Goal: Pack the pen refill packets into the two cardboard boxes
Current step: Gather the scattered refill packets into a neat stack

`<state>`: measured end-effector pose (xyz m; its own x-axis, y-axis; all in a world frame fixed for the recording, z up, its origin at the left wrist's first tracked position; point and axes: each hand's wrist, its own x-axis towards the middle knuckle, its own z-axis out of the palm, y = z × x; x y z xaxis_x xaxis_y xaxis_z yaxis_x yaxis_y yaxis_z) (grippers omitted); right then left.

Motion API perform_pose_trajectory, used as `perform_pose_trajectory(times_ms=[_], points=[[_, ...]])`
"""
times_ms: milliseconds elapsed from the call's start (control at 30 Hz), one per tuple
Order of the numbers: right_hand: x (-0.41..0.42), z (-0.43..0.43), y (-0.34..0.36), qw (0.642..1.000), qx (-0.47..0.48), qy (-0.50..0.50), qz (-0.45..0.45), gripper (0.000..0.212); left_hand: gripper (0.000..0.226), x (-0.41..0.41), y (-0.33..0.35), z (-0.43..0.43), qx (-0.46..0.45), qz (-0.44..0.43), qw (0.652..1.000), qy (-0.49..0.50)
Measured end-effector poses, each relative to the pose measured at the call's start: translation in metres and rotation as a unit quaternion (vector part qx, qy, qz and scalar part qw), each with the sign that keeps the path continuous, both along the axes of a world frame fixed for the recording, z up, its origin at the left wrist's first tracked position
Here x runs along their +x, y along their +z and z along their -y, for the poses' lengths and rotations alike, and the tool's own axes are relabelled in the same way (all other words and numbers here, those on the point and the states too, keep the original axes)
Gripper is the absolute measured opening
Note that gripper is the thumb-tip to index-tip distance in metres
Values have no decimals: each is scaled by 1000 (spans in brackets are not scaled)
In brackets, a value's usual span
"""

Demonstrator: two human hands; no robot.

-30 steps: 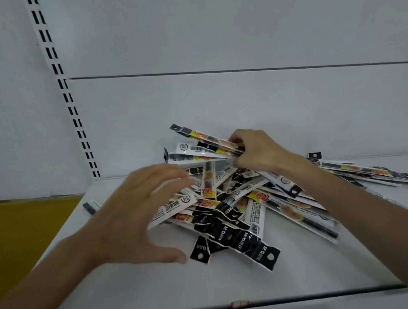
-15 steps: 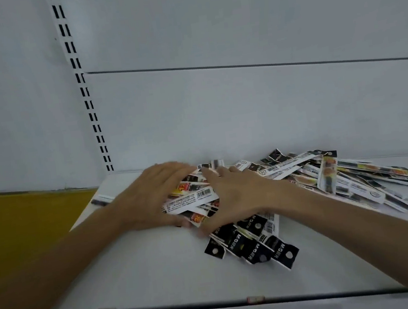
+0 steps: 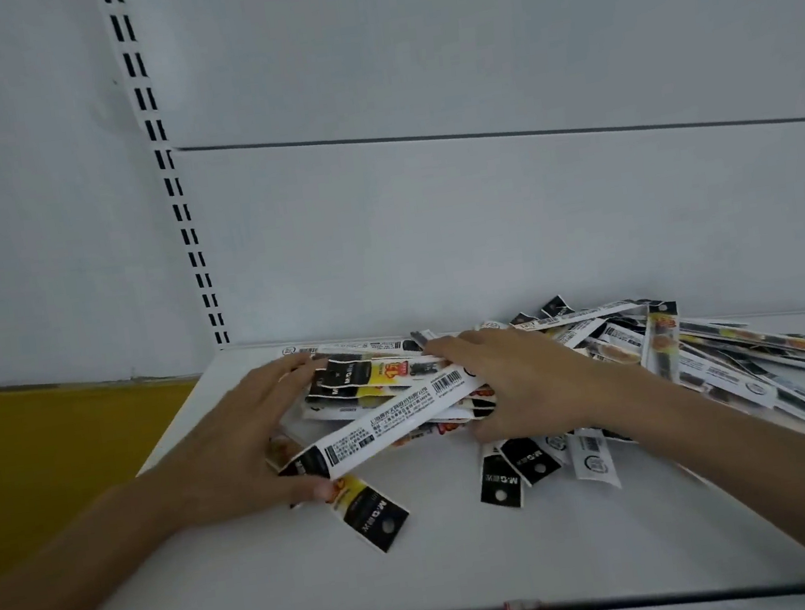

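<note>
Pen refill packets (image 3: 451, 390), long and narrow with black or white header ends, lie in a loose heap on the white shelf (image 3: 322, 578), toward its rear and trailing off to its right side. One long white packet (image 3: 394, 420), barcode side up, lies slanted across the top of the bunch nearest the shelf's centre. The left hand (image 3: 235, 447) cups the left end of this bunch, fingers curved over its far side and thumb pressed against its near side, on a black-headed packet (image 3: 370, 516) that juts toward the shelf's front edge. The right hand (image 3: 526, 381) clasps the same bunch from the right, fingers reaching over the top, thumb at the near side. Behind the shelf rises a pale back panel (image 3: 483, 234); at the shelf's rear left corner stands a slotted upright (image 3: 174, 196). Left of the shelf lies a yellow surface (image 3: 53, 449).
</note>
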<state>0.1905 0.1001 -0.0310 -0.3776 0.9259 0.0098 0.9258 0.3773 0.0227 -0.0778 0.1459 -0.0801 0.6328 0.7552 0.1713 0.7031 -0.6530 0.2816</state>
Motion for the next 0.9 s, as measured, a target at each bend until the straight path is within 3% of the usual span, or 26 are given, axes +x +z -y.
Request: perform_pose_trajectory(times_ms=[100,200,300,400,467,533,600,667,767,833,900], points=[[-12,9,-9,997,70,5,39,73,111,13,7,12,212,-42,975,-49],[-29,15,-18,990,120,-6,67,62,107,39,24,32,294,-13,952,-86],[-41,19,-16,996,80,-29,28,56,115,60,27,35,229,-56,963,-128],[-32,24,10,980,-154,-29,-121,78,117,66,21,23,58,-55,989,-120],[-18,28,32,936,-246,-64,-244,68,113,67,16,20,52,-52,992,-102],[0,19,38,911,-177,-151,-341,48,97,67,10,21,129,-46,986,-99],[9,1,29,935,-66,-208,-279,48,83,65,7,21,171,-46,979,-98],[3,-15,13,964,-51,-214,-149,60,77,65,4,17,204,-42,973,-98],[-17,-33,-6,973,-55,-225,-6,72,72,67,3,19,198,-22,974,-110],[-25,-44,-9,978,-42,-206,18,61,68,67,4,22,165,-15,979,-119],[-24,-50,-9,978,-46,-200,-42,40,67,66,3,23,144,-24,982,-119]])
